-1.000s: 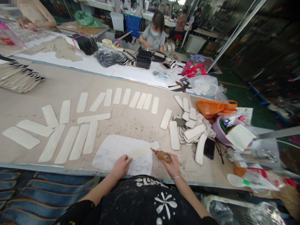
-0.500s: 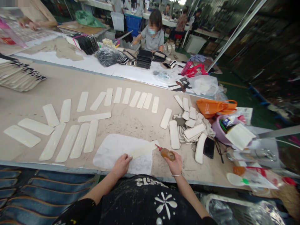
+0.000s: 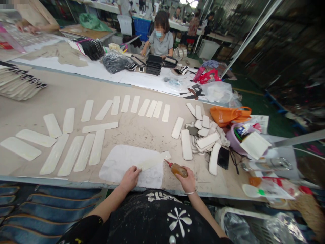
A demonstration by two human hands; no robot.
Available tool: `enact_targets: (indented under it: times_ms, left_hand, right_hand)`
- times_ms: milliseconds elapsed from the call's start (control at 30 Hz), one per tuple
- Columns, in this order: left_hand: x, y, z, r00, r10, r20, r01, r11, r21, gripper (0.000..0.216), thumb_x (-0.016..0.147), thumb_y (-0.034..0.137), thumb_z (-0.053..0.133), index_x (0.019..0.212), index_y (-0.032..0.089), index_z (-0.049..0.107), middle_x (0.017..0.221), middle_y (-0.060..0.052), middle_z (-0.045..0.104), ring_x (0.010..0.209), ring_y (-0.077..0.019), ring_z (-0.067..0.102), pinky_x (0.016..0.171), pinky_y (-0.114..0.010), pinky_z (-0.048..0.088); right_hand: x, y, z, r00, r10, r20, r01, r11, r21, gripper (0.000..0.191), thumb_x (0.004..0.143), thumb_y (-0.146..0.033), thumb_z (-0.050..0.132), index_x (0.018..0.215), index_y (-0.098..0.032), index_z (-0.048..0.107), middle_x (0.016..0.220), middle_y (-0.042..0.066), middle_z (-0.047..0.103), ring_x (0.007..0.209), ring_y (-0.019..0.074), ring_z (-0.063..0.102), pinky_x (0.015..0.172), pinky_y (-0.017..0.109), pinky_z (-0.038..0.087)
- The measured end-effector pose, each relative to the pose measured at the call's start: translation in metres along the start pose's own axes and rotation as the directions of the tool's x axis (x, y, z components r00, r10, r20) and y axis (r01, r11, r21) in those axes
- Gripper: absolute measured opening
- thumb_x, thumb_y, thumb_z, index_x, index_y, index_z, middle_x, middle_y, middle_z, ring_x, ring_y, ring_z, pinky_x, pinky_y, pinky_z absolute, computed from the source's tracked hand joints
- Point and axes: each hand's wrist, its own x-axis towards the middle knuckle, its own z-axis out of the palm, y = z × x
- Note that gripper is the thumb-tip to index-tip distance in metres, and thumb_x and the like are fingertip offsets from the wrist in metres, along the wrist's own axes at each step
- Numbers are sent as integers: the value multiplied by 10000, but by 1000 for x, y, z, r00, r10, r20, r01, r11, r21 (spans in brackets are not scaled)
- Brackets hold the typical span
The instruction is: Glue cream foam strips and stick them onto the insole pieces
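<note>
My right hand (image 3: 187, 178) is wrapped round a squeeze bottle (image 3: 179, 170) of amber liquid with a red nozzle. The bottle is tilted to the left, its tip at the near edge of a pale strip (image 3: 152, 162), close to the strip's right end. That strip lies slantwise on a white sheet (image 3: 114, 166), its right end reaching past the sheet. At the strip's left end, the fingers of my left hand (image 3: 130, 178) are pinched together and hold it against the sheet. I cannot tell whether liquid is leaving the tip.
Several pale strips (image 3: 72, 156) lie spread over the table (image 3: 132, 132) to the left and behind. On the right are a heap of padded white pieces (image 3: 187, 145), a phone (image 3: 223, 158), a purple basin (image 3: 232, 139) and an orange bag (image 3: 225, 115). A co-worker (image 3: 162, 42) sits opposite.
The bottle's tip has shifted slightly left and towards me, from the strip's right end to its near edge. My left hand stays at the strip's left end. The whole view has shifted a little.
</note>
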Motion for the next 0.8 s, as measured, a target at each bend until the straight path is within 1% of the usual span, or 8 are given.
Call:
enact_targets:
  times_ms: [133,333,433,567,667,800]
  left_hand:
    - [1,1,-1,1000,13,-15,-13,1000,-4,325,849,180,382,1082,200,607,969,-80,502,899,-180,477,858,-323,417]
    - [2,4,-5,1000,16,16,-17,999,39,315,859,206,374,1063,202,614,949,-76,506,871,-180,485,841,-315,416]
    - [4,6,-7,999,25,45,-28,997,72,318,861,207,364,1052,185,617,944,-84,505,872,-186,491,832,-308,415]
    - [7,7,-9,998,-1,62,-4,996,91,314,852,188,374,1054,193,614,943,-76,507,875,-180,494,838,-300,409]
    - [8,7,-9,997,-6,81,-2,995,100,311,859,198,364,1045,193,614,939,-72,507,880,-178,497,842,-295,405]
    - [12,9,-11,990,-42,135,28,994,106,307,878,233,337,1010,204,612,942,-62,514,871,-175,504,816,-281,406]
  right_hand:
    - [8,1,-1,999,16,-41,-14,999,43,477,630,-390,661,1028,-141,579,972,97,607,921,273,546,854,465,440]
    - [31,2,2,994,-27,-107,31,999,42,414,631,-362,634,996,-171,595,915,81,583,874,285,540,792,502,449]
    - [39,2,6,994,-56,-98,59,998,31,409,626,-353,641,985,-163,594,916,87,579,887,287,532,801,495,446]
    - [44,2,7,994,-75,-79,76,997,-1,394,634,-339,638,986,-169,593,924,87,577,905,278,522,825,474,443]
    - [43,4,2,994,-68,-91,65,997,-30,380,642,-345,636,982,-179,593,911,78,578,892,277,518,813,469,444]
    - [37,7,-9,995,-81,-54,77,995,-68,399,644,-326,656,996,-150,593,925,98,589,905,280,515,816,441,443]
